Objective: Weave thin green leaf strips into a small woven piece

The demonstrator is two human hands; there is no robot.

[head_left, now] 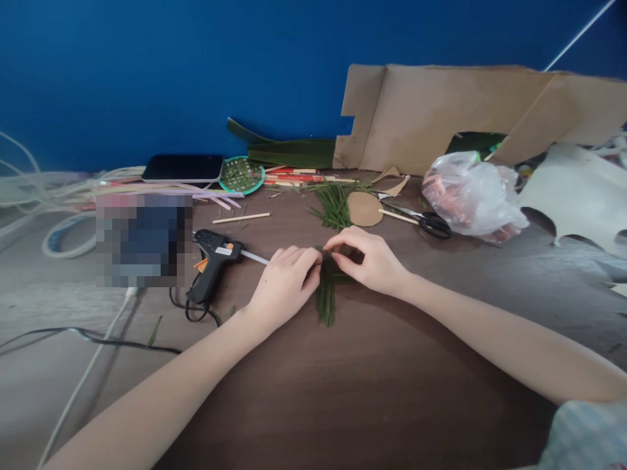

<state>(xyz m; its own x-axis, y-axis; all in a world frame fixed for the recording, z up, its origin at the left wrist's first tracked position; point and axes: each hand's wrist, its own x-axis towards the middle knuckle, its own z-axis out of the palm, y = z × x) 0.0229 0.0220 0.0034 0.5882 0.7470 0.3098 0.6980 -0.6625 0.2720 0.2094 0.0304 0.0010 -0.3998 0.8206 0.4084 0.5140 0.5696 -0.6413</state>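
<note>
The right hand (369, 261) has its thumb and forefinger drawn together, pinching the crossed green leaf strips (326, 303) at their upper end. The left hand (289, 281) curls its fingers against the strips' left side; whether its thumb and forefinger grip them is hidden. The strips lie on the worktop (353, 398), between the two hands, one group running toward the front edge.

Just left of the left hand lies a black hot glue gun (215, 258), a translucent glue stick (255, 258) poking from its rear. Beyond the hands, toward the back edge, a bundle of cut leaf strips (334, 207) touches a cardboard disc (365, 210). Right of it, black-handled scissors (435, 225) lie beside a clear plastic bag (473, 196).

Along the back edge lie a turquoise-rimmed woven disc (241, 175) and, toward the left corner, a black-screened phone (183, 168). A folded cardboard sheet (416, 104) stands at the back edge, against the blue wall (171, 72).
</note>
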